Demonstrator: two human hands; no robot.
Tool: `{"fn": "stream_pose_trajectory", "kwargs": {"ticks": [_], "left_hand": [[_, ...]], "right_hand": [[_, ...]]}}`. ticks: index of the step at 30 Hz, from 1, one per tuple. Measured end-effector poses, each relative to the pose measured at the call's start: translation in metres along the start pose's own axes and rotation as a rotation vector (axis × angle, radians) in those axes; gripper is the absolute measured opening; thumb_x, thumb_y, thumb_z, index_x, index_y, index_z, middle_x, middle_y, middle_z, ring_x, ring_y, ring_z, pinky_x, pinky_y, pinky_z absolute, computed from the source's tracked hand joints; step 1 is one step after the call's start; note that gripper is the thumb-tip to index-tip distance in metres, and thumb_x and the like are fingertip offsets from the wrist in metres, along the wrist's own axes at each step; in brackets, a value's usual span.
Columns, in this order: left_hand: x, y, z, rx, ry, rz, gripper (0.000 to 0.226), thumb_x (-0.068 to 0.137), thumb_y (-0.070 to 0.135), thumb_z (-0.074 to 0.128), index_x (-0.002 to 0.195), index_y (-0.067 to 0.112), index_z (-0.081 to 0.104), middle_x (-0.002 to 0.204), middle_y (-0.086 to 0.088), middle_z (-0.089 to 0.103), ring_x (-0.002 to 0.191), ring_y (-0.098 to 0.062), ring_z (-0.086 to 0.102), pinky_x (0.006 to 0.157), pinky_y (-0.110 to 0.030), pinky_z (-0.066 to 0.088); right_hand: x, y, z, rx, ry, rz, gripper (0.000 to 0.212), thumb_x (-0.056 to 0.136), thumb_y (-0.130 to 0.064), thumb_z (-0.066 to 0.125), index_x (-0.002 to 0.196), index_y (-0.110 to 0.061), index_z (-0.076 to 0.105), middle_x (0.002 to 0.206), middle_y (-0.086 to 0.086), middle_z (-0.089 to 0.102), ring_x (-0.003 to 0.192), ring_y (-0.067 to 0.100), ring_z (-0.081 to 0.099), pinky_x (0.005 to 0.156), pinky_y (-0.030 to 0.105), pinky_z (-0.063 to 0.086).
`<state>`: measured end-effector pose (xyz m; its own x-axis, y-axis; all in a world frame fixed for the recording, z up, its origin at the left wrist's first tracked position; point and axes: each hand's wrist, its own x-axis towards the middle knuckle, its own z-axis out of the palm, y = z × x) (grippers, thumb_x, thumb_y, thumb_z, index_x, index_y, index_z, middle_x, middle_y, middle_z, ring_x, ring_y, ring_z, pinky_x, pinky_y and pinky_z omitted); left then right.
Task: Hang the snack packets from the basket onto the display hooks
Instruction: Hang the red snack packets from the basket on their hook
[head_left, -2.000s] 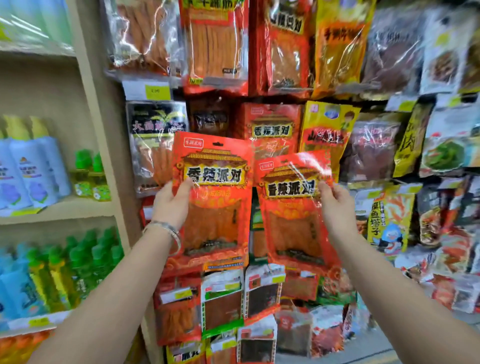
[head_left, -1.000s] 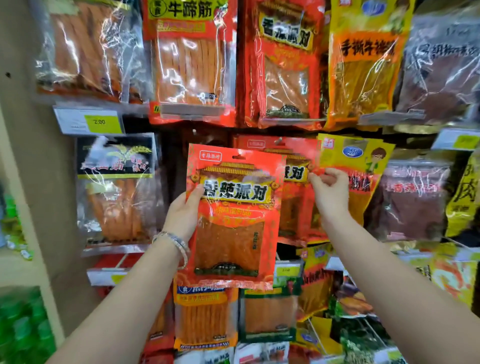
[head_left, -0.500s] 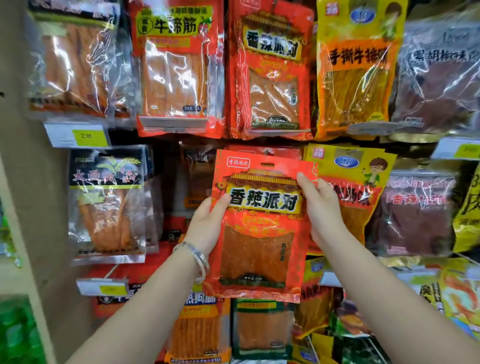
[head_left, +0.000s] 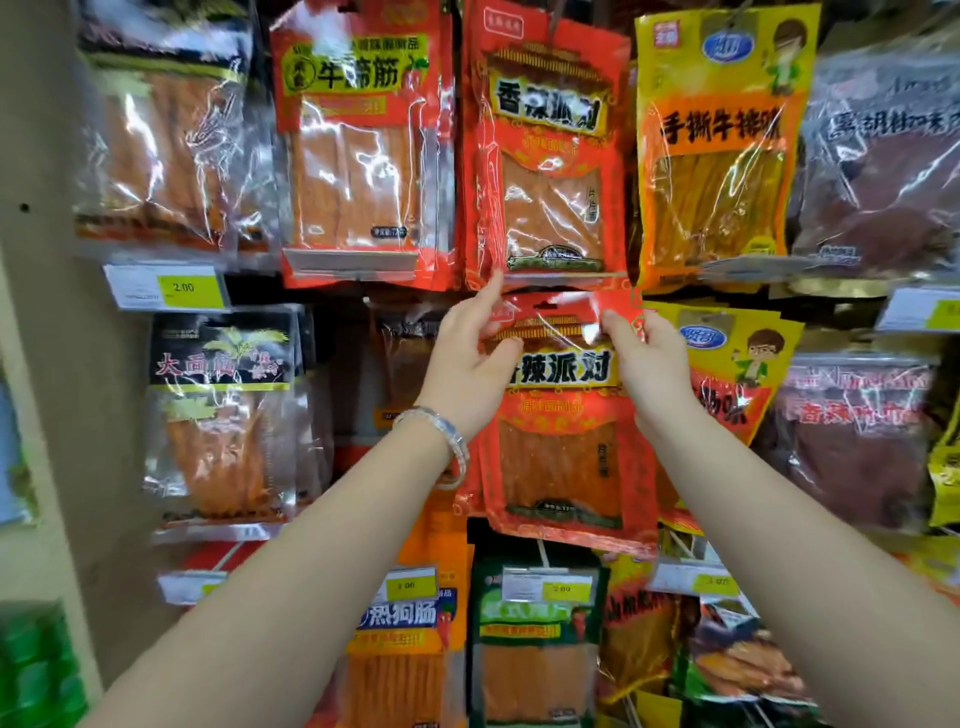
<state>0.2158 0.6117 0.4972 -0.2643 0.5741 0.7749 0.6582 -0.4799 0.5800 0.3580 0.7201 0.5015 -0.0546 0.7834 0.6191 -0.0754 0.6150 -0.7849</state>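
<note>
While both hands hold it by the top corners, the red snack packet (head_left: 561, 426) sits mid-frame, face out against the display wall and a bit askew, its top strip crumpled and glary; can't tell whether a hook is through it. The left hand (head_left: 467, 364) pinches the packet's 10 o'clock corner with the thumb on the front and the index finger straight up at 12, its tip at the bottom edge of the matching red packet (head_left: 545, 156) that hangs directly above. A silver bracelet (head_left: 441, 431) is on that wrist. The right hand (head_left: 649, 364) pinches the 2 o'clock corner, thumb on the front face and the other fingers curled behind. Outward from the held packet: at 3 o'clock a yellow packet with a cartoon figure (head_left: 737, 358), partly behind the right hand; at 1 o'clock a taller yellow packet (head_left: 717, 145); at 11 o'clock an orange-topped packet of pale strips (head_left: 358, 145); at 9 o'clock, well apart, a black-topped clear packet (head_left: 223, 410); at 10 o'clock a price tag reading 2.00 (head_left: 166, 288) on the rail; at 6 o'clock a green packet (head_left: 535, 649) with its own 2.00 tag, just below the held packet's bottom edge; far 3 o'clock, dark reddish packets (head_left: 862, 436), blurred
</note>
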Motion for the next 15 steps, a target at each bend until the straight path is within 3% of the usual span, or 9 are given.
{"fn": "stream_pose_trajectory", "kwargs": {"ticks": [4, 6, 10, 12, 15], "left_hand": [[0.0, 0.003, 0.004, -0.081, 0.008, -0.008, 0.062, 0.092, 0.009, 0.05, 0.145, 0.032, 0.027, 0.125, 0.005, 0.043, 0.109, 0.0, 0.051, 0.076, 0.002, 0.039], [-0.001, 0.001, 0.005, -0.117, 0.003, -0.001, 0.063, 0.092, 0.006, 0.049, 0.145, 0.032, 0.027, 0.123, 0.002, 0.044, 0.1, 0.007, 0.054, 0.073, 0.002, 0.039], [-0.003, -0.008, 0.003, -0.117, -0.021, 0.008, 0.064, 0.091, 0.011, 0.049, 0.142, 0.044, 0.026, 0.119, 0.014, 0.043, 0.105, 0.005, 0.049, 0.076, -0.001, 0.042], [-0.008, -0.017, 0.002, -0.079, -0.038, 0.024, 0.063, 0.09, 0.015, 0.051, 0.135, 0.052, 0.028, 0.121, 0.026, 0.039, 0.112, 0.004, 0.047, 0.082, -0.004, 0.041], [-0.021, -0.042, 0.001, 0.064, -0.07, 0.045, 0.057, 0.09, 0.016, 0.054, 0.135, 0.046, 0.034, 0.13, 0.021, 0.038, 0.127, -0.005, 0.04, 0.104, -0.024, 0.034]], "right_hand": [[0.005, 0.003, 0.003, -0.018, 0.007, 0.036, 0.033, 0.091, -0.03, 0.056, 0.092, 0.002, 0.059, 0.082, 0.012, 0.055, 0.076, 0.018, 0.048, 0.068, 0.033, 0.034], [0.006, 0.009, 0.003, -0.038, 0.007, 0.059, 0.027, 0.09, -0.031, 0.057, 0.082, -0.005, 0.055, 0.079, 0.008, 0.049, 0.074, 0.018, 0.044, 0.069, 0.032, 0.033], [0.004, 0.021, 0.002, -0.026, 0.011, 0.094, 0.029, 0.091, -0.036, 0.057, 0.067, -0.021, 0.049, 0.065, -0.002, 0.047, 0.068, 0.02, 0.044, 0.066, 0.034, 0.035], [0.004, 0.028, 0.002, -0.121, 0.048, 0.061, 0.031, 0.089, -0.042, 0.058, 0.085, -0.012, 0.057, 0.081, 0.007, 0.057, 0.08, 0.03, 0.051, 0.072, 0.037, 0.041], [-0.007, 0.039, 0.0, -0.177, 0.153, -0.042, 0.038, 0.084, -0.035, 0.068, 0.111, -0.019, 0.046, 0.095, -0.004, 0.054, 0.082, 0.016, 0.057, 0.067, 0.018, 0.043]]}}
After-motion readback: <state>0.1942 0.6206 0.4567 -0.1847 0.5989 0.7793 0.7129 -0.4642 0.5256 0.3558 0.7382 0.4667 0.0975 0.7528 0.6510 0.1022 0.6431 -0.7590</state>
